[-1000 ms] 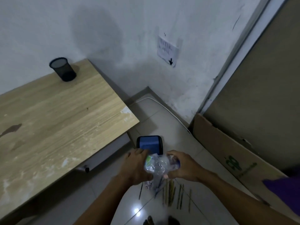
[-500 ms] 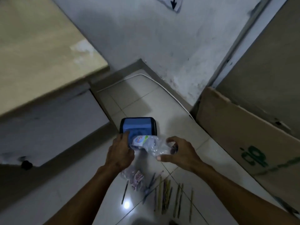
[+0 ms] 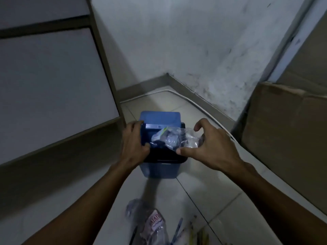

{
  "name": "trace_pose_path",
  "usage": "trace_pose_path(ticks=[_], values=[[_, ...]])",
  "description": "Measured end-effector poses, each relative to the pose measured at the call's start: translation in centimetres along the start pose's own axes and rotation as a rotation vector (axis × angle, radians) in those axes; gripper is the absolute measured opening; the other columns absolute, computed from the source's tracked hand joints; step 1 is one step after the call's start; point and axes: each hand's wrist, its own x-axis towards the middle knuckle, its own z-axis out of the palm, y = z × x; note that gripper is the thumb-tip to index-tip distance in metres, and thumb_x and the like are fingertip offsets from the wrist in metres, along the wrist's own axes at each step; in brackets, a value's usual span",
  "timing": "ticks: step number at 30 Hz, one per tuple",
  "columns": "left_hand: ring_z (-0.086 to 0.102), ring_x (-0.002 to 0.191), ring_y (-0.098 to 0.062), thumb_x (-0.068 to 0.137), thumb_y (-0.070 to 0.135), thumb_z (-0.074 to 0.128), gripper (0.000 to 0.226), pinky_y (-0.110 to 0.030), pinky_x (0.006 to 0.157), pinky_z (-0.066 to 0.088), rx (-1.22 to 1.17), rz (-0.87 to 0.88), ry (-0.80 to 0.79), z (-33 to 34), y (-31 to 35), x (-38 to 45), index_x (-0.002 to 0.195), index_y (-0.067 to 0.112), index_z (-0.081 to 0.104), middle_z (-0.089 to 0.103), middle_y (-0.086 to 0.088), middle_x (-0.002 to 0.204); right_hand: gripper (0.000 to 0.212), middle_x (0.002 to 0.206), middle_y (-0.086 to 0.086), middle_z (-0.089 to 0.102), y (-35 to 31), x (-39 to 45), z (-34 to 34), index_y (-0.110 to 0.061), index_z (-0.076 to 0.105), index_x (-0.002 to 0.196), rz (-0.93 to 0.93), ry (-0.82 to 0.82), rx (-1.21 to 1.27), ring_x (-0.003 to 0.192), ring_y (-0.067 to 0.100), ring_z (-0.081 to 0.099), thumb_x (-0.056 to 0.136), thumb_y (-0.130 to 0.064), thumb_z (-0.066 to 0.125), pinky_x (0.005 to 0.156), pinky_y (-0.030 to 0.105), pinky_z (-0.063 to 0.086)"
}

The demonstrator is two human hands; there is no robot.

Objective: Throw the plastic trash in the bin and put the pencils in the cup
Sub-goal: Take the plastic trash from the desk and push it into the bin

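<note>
A small blue bin (image 3: 160, 171) with a swing lid stands on the tiled floor. My left hand (image 3: 133, 143) presses the blue lid (image 3: 159, 118) at its left edge, tilting it open. My right hand (image 3: 208, 147) holds a crumpled clear plastic bottle (image 3: 174, 138) over the bin's dark opening. Another crushed plastic bottle (image 3: 150, 223) with a red label lies on the floor near me. Several pencils (image 3: 178, 230) lie beside it at the bottom edge. The cup is out of view.
A desk's side panel (image 3: 53, 82) rises on the left. A cardboard sheet (image 3: 286, 138) leans against the wall on the right. A white cable (image 3: 177, 92) runs along the wall corner behind the bin.
My view dropped lower and closer to the bin. Both hands moved forward onto it; the left now pushes the lid open and the bottle sits over the opening.
</note>
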Motion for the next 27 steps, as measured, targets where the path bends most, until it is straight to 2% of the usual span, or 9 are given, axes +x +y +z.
trace_pose_path(ticks=[5,7,10,14,18,20,23,25,27], values=[[0.039,0.124,-0.033,0.073,0.009,0.068,0.076,-0.041,0.099,0.045,0.027,-0.010,0.076,2.1,-0.7,1.3,0.141,0.019,0.036,0.033,-0.015,0.139,0.075,0.090,-0.001,0.063,0.2,0.1,2.0,-0.029,0.043,0.101,-0.081,0.054,-0.095,0.082,0.023,0.062,0.049,-0.075,0.072,0.063,0.030,0.044],[0.041,0.121,-0.032,0.075,0.009,0.068,0.073,-0.041,0.092,0.048,0.076,-0.031,0.124,2.5,-0.7,1.1,0.140,0.022,0.037,0.034,-0.015,0.135,0.074,0.092,-0.005,0.058,-0.2,0.0,2.7,-0.028,0.043,0.105,-0.076,-0.006,-0.073,0.082,0.019,0.061,0.053,-0.070,0.075,0.063,0.029,0.048],[0.045,0.112,-0.031,0.076,0.011,0.068,0.068,-0.039,0.079,0.049,0.143,-0.030,0.189,2.7,-0.9,1.1,0.137,0.023,0.038,0.038,-0.013,0.124,0.070,0.100,-0.006,0.057,-0.6,0.4,4.0,-0.026,0.041,0.114,-0.066,-0.151,-0.010,0.085,0.015,0.059,0.063,-0.054,0.079,0.062,0.025,0.042],[0.048,0.104,-0.029,0.077,0.017,0.068,0.063,-0.034,0.068,0.045,0.195,-0.004,0.262,3.2,-1.7,1.3,0.133,0.021,0.041,0.042,-0.013,0.116,0.054,0.113,0.010,0.055,-1.4,2.5,5.9,-0.017,0.037,0.116,-0.090,-0.260,0.035,0.095,0.025,0.058,0.074,-0.035,0.066,0.068,0.028,0.043],[0.048,0.103,-0.029,0.076,0.019,0.069,0.061,-0.032,0.065,0.042,0.190,0.030,0.288,3.5,-2.7,1.0,0.132,0.018,0.044,0.044,-0.016,0.116,0.034,0.097,0.005,0.052,-2.9,3.5,8.2,-0.016,0.034,0.102,-0.166,-0.226,0.026,0.076,0.014,0.052,0.085,-0.023,0.062,0.050,0.018,0.034],[0.049,0.103,-0.030,0.076,0.018,0.070,0.061,-0.032,0.063,0.042,0.177,0.045,0.288,3.5,-3.2,1.0,0.131,0.018,0.045,0.045,-0.016,0.115,0.030,0.086,0.001,0.052,-3.2,4.0,9.7,-0.016,0.036,0.096,-0.162,-0.200,0.084,0.067,0.006,0.048,0.086,-0.017,0.065,0.049,0.014,0.034],[0.048,0.102,-0.029,0.075,0.018,0.069,0.060,-0.032,0.061,0.045,0.171,0.072,0.296,3.6,-3.7,1.2,0.129,0.020,0.043,0.045,-0.016,0.114,0.022,0.088,0.007,0.057,-3.0,4.9,12.4,-0.012,0.048,0.082,-0.104,-0.162,0.112,0.070,0.012,0.055,0.083,-0.018,0.070,0.059,0.021,0.043],[0.047,0.103,-0.028,0.076,0.018,0.069,0.060,-0.034,0.062,0.048,0.155,0.083,0.300,3.7,-3.7,1.2,0.128,0.022,0.040,0.044,-0.015,0.115,0.018,0.091,0.011,0.062,-2.5,5.5,13.7,-0.007,0.057,0.080,-0.063,-0.136,0.120,0.078,0.019,0.060,0.083,-0.019,0.070,0.065,0.029,0.050],[0.046,0.103,-0.027,0.076,0.018,0.068,0.058,-0.037,0.065,0.053,0.150,0.084,0.307,3.7,-3.7,1.2,0.127,0.023,0.040,0.044,-0.015,0.115,0.017,0.084,0.008,0.065,-2.0,5.8,14.5,-0.004,0.061,0.080,-0.044,-0.125,0.151,0.078,0.018,0.062,0.082,-0.017,0.071,0.070,0.035,0.057]])
